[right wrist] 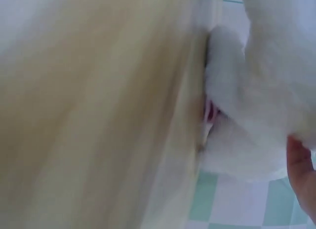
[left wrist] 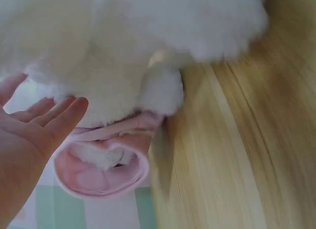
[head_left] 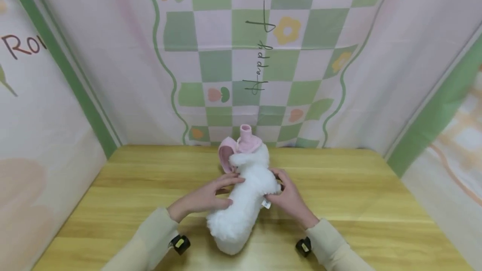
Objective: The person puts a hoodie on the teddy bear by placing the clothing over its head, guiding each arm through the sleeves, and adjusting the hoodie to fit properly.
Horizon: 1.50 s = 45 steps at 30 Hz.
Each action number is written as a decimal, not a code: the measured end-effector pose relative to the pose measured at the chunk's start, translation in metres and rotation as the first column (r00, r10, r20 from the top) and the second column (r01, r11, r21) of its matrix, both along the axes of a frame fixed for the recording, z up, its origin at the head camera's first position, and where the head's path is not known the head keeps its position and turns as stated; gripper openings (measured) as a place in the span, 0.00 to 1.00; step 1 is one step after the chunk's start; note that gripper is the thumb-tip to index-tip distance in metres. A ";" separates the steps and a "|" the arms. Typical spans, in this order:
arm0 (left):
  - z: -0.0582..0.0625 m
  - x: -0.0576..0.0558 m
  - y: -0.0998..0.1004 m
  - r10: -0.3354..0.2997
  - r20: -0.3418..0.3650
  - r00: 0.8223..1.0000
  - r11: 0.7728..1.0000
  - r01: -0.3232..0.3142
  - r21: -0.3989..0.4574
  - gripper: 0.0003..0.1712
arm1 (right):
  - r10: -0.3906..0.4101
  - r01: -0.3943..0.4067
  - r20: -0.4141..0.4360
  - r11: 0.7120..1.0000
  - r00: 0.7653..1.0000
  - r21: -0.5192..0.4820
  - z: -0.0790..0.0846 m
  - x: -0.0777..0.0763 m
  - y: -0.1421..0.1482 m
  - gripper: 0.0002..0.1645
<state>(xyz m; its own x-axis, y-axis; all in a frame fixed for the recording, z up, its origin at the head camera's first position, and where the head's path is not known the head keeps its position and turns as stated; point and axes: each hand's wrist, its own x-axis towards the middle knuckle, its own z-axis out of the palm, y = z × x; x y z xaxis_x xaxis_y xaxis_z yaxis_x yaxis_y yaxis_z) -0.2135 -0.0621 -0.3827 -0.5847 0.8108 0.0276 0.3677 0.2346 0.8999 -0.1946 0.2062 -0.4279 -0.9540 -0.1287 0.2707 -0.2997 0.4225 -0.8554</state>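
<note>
A white fluffy plush toy (head_left: pixel 241 204) lies lengthwise on the wooden table, with a pink hat (head_left: pixel 248 142) at its far end. My left hand (head_left: pixel 211 193) rests against the toy's left side, and in the left wrist view its fingers (left wrist: pixel 59 115) are nearly straight beside the white fur. On the other side my right hand (head_left: pixel 290 198) holds a bulging part of the toy between thumb and fingers. A small white tag (head_left: pixel 266 203) sticks out near that thumb. Most of the right hand is out of the right wrist view; one digit (right wrist: pixel 298 162) presses into the fur.
The wooden table (head_left: pixel 339 187) meets a green-and-white checked cloth (head_left: pixel 244 62) at its back edge. Printed cloths hang at the left (head_left: pixel 45 137) and right. A black wrist camera (head_left: pixel 180 244) shows by the left sleeve, another (head_left: pixel 303 246) by the right.
</note>
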 end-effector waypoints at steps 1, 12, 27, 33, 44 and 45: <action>-0.001 0.000 0.000 -0.002 0.001 1.000 1.000 0.002 0.012 0.38 | -0.015 0.015 -0.015 1.000 1.000 -0.011 0.002 0.000 -0.001 0.33; -0.018 0.003 0.002 0.131 -0.090 0.987 0.990 -0.127 0.056 0.35 | 0.039 -0.032 -0.110 0.997 0.993 0.064 0.028 -0.007 0.004 0.22; -0.016 -0.007 0.020 0.486 -0.322 0.813 0.874 -0.445 0.195 0.17 | 0.276 -0.254 -0.117 0.952 0.954 0.173 0.033 0.004 -0.008 0.25; -0.012 -0.008 0.027 0.369 -0.359 0.857 0.924 -0.379 0.044 0.29 | 0.336 -0.334 -0.033 0.940 0.941 0.068 0.035 0.004 -0.015 0.20; -0.015 -0.003 0.032 0.134 -0.542 0.830 0.951 -0.262 -0.166 0.32 | 0.026 -0.022 -0.022 0.986 0.999 0.167 0.038 -0.052 0.000 0.24; -0.017 -0.002 0.031 0.122 -0.547 0.828 0.951 -0.255 -0.173 0.31 | 0.015 -0.013 -0.007 0.978 1.000 0.207 0.038 -0.057 0.001 0.27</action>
<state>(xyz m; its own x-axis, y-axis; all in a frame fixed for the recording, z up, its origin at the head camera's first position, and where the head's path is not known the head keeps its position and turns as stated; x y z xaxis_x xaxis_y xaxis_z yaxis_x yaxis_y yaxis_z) -0.2159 -0.0309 -0.3997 -0.6773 0.7075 0.2016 0.6936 0.5228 0.4956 -0.2514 0.2074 -0.3902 -0.9493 -0.1964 0.2453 -0.3142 0.5857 -0.7472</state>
